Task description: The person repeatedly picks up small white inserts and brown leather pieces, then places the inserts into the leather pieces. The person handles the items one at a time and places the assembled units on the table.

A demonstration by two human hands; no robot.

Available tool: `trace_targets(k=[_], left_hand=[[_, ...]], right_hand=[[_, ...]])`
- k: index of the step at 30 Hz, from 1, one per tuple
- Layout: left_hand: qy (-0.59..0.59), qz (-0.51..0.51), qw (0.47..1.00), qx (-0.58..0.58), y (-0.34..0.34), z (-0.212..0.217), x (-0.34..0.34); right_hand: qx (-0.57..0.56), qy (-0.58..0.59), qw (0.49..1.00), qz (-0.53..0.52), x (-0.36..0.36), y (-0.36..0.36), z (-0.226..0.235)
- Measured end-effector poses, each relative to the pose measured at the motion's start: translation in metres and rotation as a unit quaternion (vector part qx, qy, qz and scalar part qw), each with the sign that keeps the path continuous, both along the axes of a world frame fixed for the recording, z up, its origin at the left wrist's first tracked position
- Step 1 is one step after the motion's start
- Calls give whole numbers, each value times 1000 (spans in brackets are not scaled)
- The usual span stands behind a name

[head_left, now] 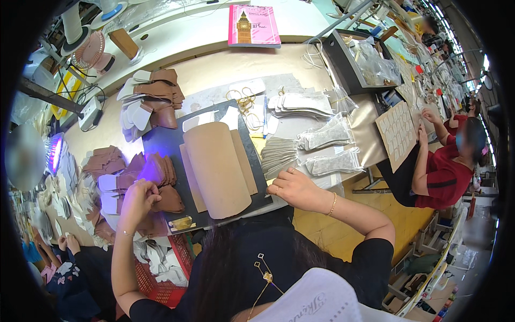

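My left hand (141, 199) is closed, thumb and fingers drawn together, beside stacks of brown leather pieces (157, 170). Anything it might hold is too small to make out. With bent fingers pressed together, my right hand (298, 189) is at the near end of a fanned stack of grey pieces (279, 154); what lies under its fingertips is hidden. Between the hands, a curved tan sheet (217, 169) lies over a flat tan board (194, 185) on a dark mat (166, 140). More brown and white pieces (155, 96) are piled beyond my left hand.
Bundles of grey pieces (324, 138) lie at the right. Farther back are gold rubber bands (244, 102), a pink notebook (255, 26), a black box with plastic bags (365, 61) and a small fan (90, 51). Below left stands a red basket (181, 252). A co-worker (448, 166) sits right.
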State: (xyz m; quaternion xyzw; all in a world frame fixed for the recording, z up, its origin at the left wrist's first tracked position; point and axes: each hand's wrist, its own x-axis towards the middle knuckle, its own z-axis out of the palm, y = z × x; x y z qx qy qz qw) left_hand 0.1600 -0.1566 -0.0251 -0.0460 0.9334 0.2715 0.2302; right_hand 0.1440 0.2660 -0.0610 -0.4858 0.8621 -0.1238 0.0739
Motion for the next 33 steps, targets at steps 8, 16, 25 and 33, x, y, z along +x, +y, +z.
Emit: trace_targets(k=[8, 16, 25, 33], left_hand=[[194, -113, 971, -78, 14, -7, 22], [-18, -80, 995, 52, 9, 24, 29], [-110, -38, 962, 247, 3, 64, 20], [-63, 126, 897, 418, 80, 55, -11]], right_hand=[[-26, -9, 1000, -4, 5, -3, -2], [10, -114, 990, -80, 6, -4, 9], [-207, -159, 947, -185, 5, -8, 12], [-336, -246, 832, -366, -13, -3, 37]])
